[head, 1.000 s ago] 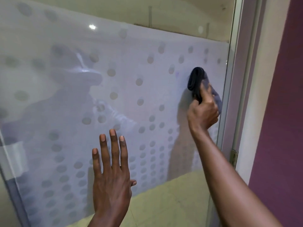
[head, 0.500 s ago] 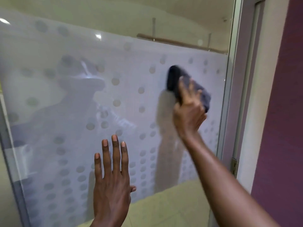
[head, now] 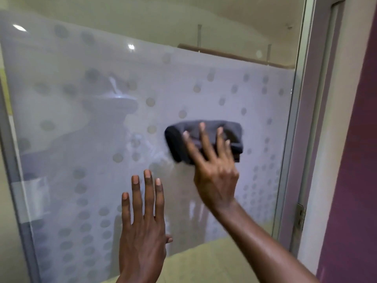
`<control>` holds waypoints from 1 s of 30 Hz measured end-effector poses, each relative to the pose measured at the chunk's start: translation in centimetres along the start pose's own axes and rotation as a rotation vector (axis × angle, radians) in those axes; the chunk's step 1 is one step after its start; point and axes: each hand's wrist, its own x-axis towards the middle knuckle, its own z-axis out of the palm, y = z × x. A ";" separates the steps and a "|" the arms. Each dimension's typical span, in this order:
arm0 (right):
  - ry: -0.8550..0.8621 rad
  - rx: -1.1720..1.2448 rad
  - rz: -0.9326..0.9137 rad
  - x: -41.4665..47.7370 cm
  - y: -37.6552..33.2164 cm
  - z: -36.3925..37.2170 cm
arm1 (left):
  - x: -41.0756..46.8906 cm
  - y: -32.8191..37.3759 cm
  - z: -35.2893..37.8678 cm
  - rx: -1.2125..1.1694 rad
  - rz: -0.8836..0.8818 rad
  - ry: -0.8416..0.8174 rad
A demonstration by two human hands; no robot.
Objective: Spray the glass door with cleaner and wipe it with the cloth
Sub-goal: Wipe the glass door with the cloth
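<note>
While the wiping part of the job looks well under way, no spray bottle is anywhere in view, so the spraying step can only be presumed done.

Nearest the camera, low and centre, the left hand (head: 142, 231) is open, its fingers straight and close together. It seems to rest flat against the glass door (head: 85, 152), probably to steady it.

Just beyond and to the right, the right hand (head: 214, 172) reaches up from a bare forearm, open with its fingers spread. It presses a folded dark grey cloth (head: 204, 139) against the glass rather than gripping it. The cloth lies right of centre on the pane, about halfway up, touching the frosted film. Its edges are blurred, which suggests a moving stroke.

The frosted band, printed with grey dots, covers most of the pane, with clear glass above and below it. No streaks or wet patches can be made out, so which areas are already clean cannot be told. By judgement, the far-left side and the lower part still need passes.

On the far right stand the metal door frame (head: 306, 139), a hinge (head: 301, 217) and a purple wall (head: 355, 160).
</note>
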 end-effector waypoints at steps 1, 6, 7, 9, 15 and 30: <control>0.029 0.013 0.060 2.3 1.2 -0.1 | 0.1 -0.1 0.1 -0.004 0.000 -0.004; 0.029 0.237 0.539 14.8 6.9 -0.7 | 0.3 -0.7 0.3 -0.012 0.017 -0.046; 0.029 0.248 0.555 15.4 6.8 -0.5 | 0.3 -0.7 0.4 -0.010 0.017 -0.054; 0.046 0.236 0.457 14.1 5.2 -0.4 | 0.3 -0.6 0.4 -0.007 0.011 -0.069; 0.010 0.093 0.100 -3.2 -1.6 0.9 | 0.4 0.0 0.7 -0.034 -0.004 -0.038; 0.043 0.169 0.322 10.9 5.5 -0.1 | 0.0 -0.2 0.1 -0.002 -0.004 0.022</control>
